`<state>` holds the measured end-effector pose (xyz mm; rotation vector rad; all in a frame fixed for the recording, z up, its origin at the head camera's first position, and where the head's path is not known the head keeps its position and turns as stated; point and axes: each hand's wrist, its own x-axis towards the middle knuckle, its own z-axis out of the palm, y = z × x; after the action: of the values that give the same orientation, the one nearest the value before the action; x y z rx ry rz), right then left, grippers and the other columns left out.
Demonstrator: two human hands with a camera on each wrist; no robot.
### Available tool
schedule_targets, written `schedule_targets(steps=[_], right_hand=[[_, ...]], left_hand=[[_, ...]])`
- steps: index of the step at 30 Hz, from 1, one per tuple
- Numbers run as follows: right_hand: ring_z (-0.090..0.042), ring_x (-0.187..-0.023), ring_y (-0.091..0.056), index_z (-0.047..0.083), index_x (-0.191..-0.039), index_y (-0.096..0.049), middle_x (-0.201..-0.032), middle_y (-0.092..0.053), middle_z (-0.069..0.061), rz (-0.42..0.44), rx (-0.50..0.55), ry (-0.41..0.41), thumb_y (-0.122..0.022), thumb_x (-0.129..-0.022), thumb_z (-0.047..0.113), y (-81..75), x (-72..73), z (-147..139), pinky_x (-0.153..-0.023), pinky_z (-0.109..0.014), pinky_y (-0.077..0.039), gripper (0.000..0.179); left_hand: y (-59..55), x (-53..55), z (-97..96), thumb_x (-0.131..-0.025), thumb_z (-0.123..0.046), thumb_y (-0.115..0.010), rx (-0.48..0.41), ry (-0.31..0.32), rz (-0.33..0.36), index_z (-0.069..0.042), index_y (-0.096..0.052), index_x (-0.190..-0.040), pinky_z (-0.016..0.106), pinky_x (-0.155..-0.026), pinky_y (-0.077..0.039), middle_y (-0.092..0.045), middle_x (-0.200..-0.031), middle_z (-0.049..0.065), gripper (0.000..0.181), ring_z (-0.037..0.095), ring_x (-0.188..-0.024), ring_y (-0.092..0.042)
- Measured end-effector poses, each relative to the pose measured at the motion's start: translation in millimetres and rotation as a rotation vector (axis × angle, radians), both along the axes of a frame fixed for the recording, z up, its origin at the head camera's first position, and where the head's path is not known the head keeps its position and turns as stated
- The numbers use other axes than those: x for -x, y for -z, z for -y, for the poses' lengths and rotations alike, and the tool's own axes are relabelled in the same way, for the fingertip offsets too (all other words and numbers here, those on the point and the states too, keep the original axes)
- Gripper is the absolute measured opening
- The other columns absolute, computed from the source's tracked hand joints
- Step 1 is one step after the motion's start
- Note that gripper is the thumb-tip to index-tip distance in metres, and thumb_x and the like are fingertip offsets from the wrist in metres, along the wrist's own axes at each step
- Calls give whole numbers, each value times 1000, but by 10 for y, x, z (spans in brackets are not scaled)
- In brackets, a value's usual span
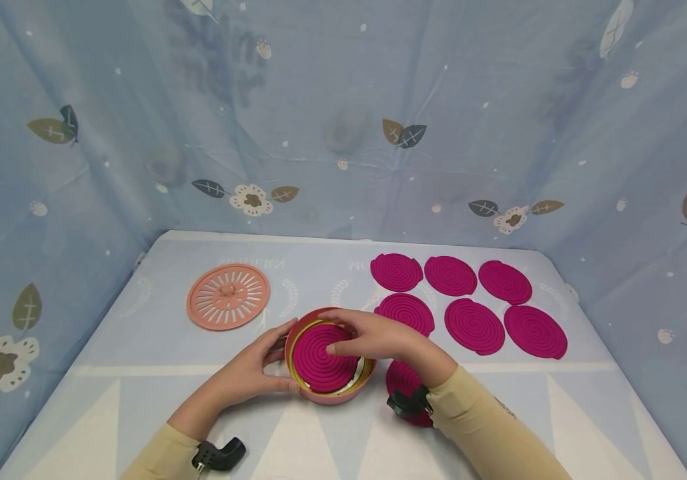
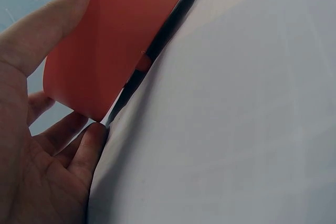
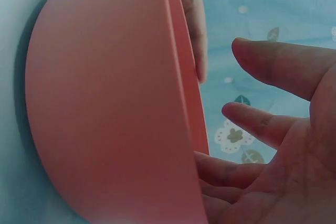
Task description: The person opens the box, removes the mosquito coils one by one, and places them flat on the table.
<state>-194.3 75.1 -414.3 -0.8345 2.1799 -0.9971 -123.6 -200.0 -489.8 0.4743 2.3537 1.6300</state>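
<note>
A round salmon-red box (image 1: 333,400) with a yellow inner rim stands on the table, a magenta mosquito coil (image 1: 317,363) lying inside it. My left hand (image 1: 249,372) grips the box from its left side, thumb near the front and fingers round the far side. In the left wrist view the thumb (image 2: 52,24) lies against the red wall and fingertips reach its lower edge. My right hand (image 1: 376,335) is over the coil with fingers extended. The right wrist view shows its lower fingers (image 3: 231,171) reaching past the box rim, thumb and index finger apart.
A slotted salmon lid (image 1: 227,293) lies at the back left. Several more magenta coils (image 1: 473,325) are spread flat on the right. Another coil (image 1: 402,379) is partly covered by the right forearm. Patterned blue cloth (image 1: 343,120) hangs behind the table.
</note>
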Motion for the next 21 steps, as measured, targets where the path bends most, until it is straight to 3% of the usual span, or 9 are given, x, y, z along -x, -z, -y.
schedule_targets(steps=[21], right_hand=[[-26, -125, -53, 31, -147, -45, -140, -52, -10, 14, 111, 133, -69, -92, 38, 25, 56, -44, -104, -42, -49, 61]], left_hand=[[4, -3, -12, -69, -38, -91, 30, -2, -37, -30, -29, -156, 34, -110, -42, -35, -155, -2, 107, 19, -128, -52]])
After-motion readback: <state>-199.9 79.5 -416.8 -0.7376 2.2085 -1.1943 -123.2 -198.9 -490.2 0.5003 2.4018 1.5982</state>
